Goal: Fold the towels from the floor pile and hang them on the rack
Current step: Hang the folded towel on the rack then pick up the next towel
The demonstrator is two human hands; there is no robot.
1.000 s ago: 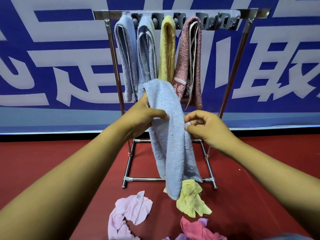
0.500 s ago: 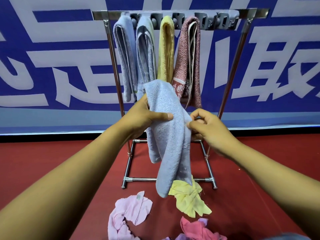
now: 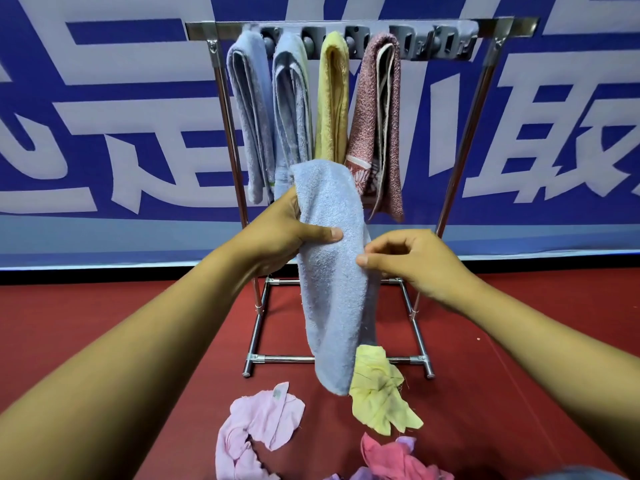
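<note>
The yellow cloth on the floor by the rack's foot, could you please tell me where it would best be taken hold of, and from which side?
Probably from above, at the upper end of the yellow cloth. That end stands bunched beside the hanging tip of the blue towel, so a pinch grip could close on the raised folds. Its lower corners lie flat on the red floor and offer less to catch.

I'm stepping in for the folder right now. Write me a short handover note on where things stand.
Left hand grips the light blue towel near its top; right hand pinches its right edge.
Done: four folded towels hang on the rack, the last a maroon one.
Left: finish folding and hang this one, then the pink, yellow and red cloths on the floor.
</note>
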